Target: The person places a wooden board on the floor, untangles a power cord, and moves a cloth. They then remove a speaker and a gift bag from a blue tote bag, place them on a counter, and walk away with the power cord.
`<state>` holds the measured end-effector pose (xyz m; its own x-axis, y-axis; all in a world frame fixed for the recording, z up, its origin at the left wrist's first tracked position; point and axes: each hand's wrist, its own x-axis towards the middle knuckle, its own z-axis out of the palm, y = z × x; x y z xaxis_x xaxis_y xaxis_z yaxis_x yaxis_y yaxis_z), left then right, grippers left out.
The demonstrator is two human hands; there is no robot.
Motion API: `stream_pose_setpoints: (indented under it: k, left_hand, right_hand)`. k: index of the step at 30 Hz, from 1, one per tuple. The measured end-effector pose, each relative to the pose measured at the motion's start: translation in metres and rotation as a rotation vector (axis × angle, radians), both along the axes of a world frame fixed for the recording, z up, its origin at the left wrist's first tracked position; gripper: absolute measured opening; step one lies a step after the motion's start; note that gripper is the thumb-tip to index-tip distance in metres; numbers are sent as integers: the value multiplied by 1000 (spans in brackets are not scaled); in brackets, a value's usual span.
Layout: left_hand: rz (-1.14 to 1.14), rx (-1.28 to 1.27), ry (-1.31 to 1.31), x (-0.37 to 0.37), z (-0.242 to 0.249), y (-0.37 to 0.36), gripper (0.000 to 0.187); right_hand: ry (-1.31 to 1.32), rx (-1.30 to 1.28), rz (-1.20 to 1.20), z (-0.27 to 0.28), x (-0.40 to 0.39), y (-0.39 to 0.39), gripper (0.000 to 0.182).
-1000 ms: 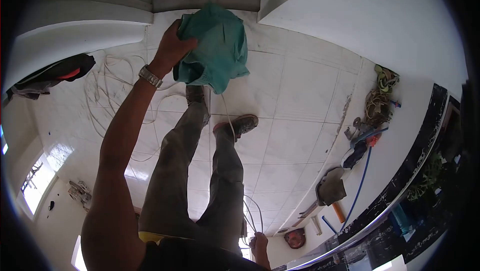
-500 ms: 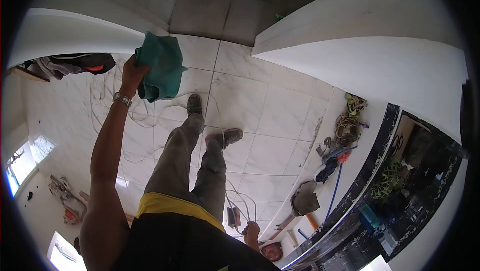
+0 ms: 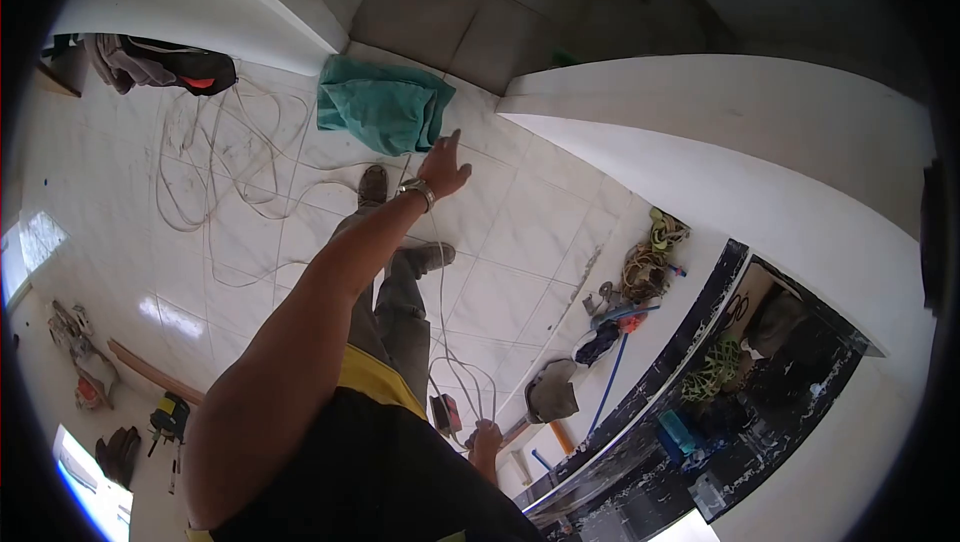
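A green cloth [image 3: 382, 107] lies bunched on the tiles by the wall corner and doorway. Just below its right edge is my left hand [image 3: 443, 170], with a watch on the wrist, fingers apart and nothing in them. Low in the view, my right hand [image 3: 485, 437] is closed around loops of pale cable [image 3: 462, 374]. Beside that hand hangs a small red and dark box [image 3: 445, 414]. Part of the cable runs up past my shoes.
Loose cable [image 3: 215, 172] spreads over the floor at left, near a dark bag [image 3: 190, 64]. On the right are a shovel head [image 3: 552, 390], coiled ropes [image 3: 645, 272] and a black-framed shelf [image 3: 735, 262] with items. White walls flank the doorway. A wooden strip [image 3: 150, 370] lies lower left.
My left hand has let go of the green cloth and moved right and slightly down. The cloth now lies spread farther right. My right hand still holds the cable.
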<state>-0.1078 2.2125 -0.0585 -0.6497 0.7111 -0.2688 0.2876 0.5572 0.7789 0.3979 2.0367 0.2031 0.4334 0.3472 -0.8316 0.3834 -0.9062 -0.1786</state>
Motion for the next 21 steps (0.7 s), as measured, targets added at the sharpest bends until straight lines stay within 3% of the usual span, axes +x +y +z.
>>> stream_pose_setpoints:
  k: [3,6,10,13,16,18,21]
  left_hand:
    - [-426,-94,-635,89,57,-31,60]
    - [-721,-191,-617,159,97,-85,61]
    - [-938,-128,-456,208,110,-151,84]
    - [-912,-215,-442,202,130,-159,90]
    - [-706,-277,-426,187,143,-153,91]
    - [-552,-259,-414,180,162,-152,94]
    - [-338,-159,-328,192,176,-158,95]
  right_hand:
    - [6,66,17,27,-17,33,9]
    - [36,176,28,64,-28,76,16]
    - [121,315,204,117,-35,140,14]
    - [264,397,283,164,-47,189,13]
    - [516,512,299,232,-74,216,8]
    - [617,602,431,273,-73,228,6]
    - [821,821,431,319,-28,251,18]
